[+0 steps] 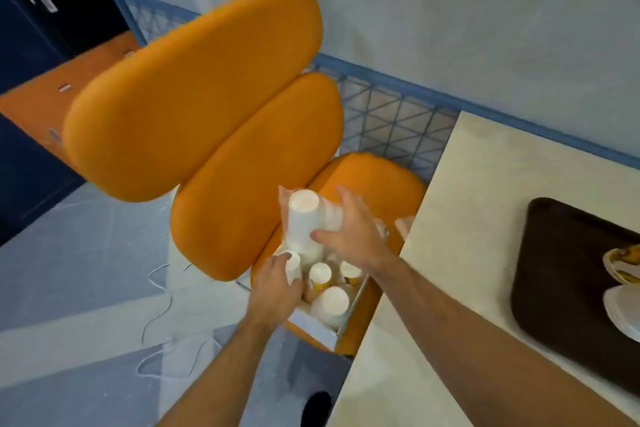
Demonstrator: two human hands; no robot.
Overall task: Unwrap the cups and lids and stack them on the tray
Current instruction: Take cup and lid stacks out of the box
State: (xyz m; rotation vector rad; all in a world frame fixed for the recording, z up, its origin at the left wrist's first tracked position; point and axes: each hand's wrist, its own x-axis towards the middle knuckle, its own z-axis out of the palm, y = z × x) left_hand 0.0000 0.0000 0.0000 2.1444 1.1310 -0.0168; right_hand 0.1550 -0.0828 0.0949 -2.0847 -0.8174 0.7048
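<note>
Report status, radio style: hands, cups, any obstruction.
Right hand grips wrapped cup sleeve, raised above box. Left hand holds another sleeve in box. Tray on table. Nothing blocking.

Even, soft indoor light fills the scene, with no hard-edged shadows; only faint shade lies under the orange seat cushions [194, 94]. The upper left corner, by the dark blue door [41, 21], is dim. The whole picture is slightly soft and smeared. The plastic wrap on the white cup stack [304, 222] shows a weak, blurred sheen. Wide-angle distortion bends the blue wall rail [433, 94] and tilts the table edge [426, 218]. The dark tray [554, 288] reflects a dull gleam.
</note>
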